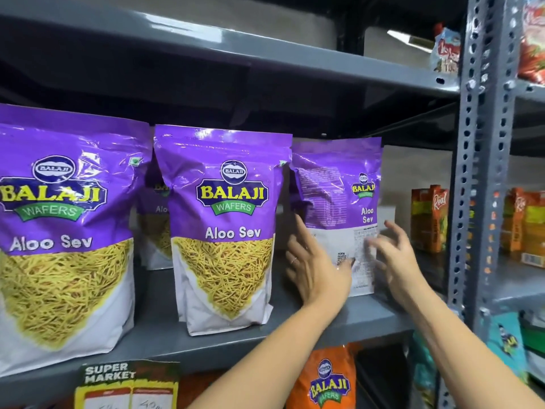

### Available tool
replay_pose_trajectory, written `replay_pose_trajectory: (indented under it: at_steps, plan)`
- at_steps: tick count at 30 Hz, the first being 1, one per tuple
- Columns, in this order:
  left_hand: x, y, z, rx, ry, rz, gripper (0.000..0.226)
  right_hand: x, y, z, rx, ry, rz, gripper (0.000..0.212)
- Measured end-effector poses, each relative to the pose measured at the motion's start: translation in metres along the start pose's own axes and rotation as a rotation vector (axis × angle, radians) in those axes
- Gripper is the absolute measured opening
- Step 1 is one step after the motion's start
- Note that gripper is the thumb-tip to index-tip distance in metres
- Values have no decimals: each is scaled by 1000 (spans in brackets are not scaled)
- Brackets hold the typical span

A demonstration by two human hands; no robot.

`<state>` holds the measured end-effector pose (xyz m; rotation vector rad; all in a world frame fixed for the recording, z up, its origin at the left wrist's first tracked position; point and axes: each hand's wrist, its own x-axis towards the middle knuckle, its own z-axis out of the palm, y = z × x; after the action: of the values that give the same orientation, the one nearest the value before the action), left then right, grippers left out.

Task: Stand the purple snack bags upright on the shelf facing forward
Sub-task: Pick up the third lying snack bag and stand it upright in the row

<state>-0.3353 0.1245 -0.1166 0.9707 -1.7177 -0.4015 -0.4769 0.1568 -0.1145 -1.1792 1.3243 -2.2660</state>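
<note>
Bags first: we've got two purple ones (227, 225) standing upright, fronts out, on the grey shelf (339, 320). A third bag (339, 202) at 3 o'clock of them stands with its back panel showing. Our left hand (317, 267) lies on its lower left, fingers spread. Our right hand (395, 255) sits at its lower right edge, fingers loose, gripping nothing. Juice cartons (429, 219) sit further toward 3 o'clock.
</note>
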Motion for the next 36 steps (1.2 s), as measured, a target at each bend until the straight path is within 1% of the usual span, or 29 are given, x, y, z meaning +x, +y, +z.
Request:
replay_pose_trajectory:
  at_steps: [2,3,4,6,7,9,12,13,15,18,19,20,22,23,24,26,27,28,29,30,32,34,35,36]
  plan:
    - [-13,4,1,-131,179,90,95,18,-5,-5,245,47,181,42]
    - [-22,7,1,-226,216,134,80,29,-3,-8,311,71,246,38]
    - [-30,9,3,-326,192,156,66,36,-2,-11,333,86,286,39]
    - [-38,12,10,-451,57,122,41,50,9,-18,322,81,358,39]
    - [-40,13,12,-489,-2,88,38,57,16,-22,298,55,385,36]
    - [-39,14,16,-526,-53,39,44,66,25,-27,231,-15,385,28]
    - [-31,15,16,-462,-112,-5,42,75,37,-28,207,-102,370,42]
    - [-26,17,18,-425,-139,-19,44,76,40,-28,222,-126,354,42]
    - [-17,20,21,-359,-156,-64,50,68,35,-25,214,-114,351,43]
    - [-7,19,22,-335,-131,-114,58,66,34,-26,202,-185,373,78]
    - [-5,20,21,-332,-130,-138,64,68,36,-29,207,-201,362,83]
    - [-3,21,19,-335,-133,-162,77,68,35,-31,208,-231,357,88]
    - [0,21,14,-365,-161,-185,110,55,25,-27,142,-299,342,98]
    - [2,20,12,-394,-194,-185,118,49,21,-23,99,-363,322,103]
    - [4,20,10,-422,-239,-185,122,45,18,-18,57,-423,308,106]
    - [10,18,10,-471,-300,-201,127,39,11,-7,-34,-484,289,110]
    - [13,17,10,-495,-314,-228,124,38,8,-5,-48,-487,269,115]
    - [18,16,11,-518,-323,-254,114,39,7,-3,-53,-478,246,119]
    - [21,15,11,-547,-333,-268,99,38,4,-3,-58,-454,224,120]
    - [25,13,13,-578,-343,-278,85,40,3,-5,-58,-443,190,118]
    - [31,8,17,-641,-340,-294,68,39,-1,-5,-58,-453,158,110]
    - [31,6,17,-724,-334,-319,59,37,-4,-7,-9,-486,181,109]
    - [31,5,15,-772,-342,-332,54,37,-5,-9,37,-485,222,108]
    - [32,4,13,-804,-348,-341,49,37,-6,-12,80,-464,262,102]
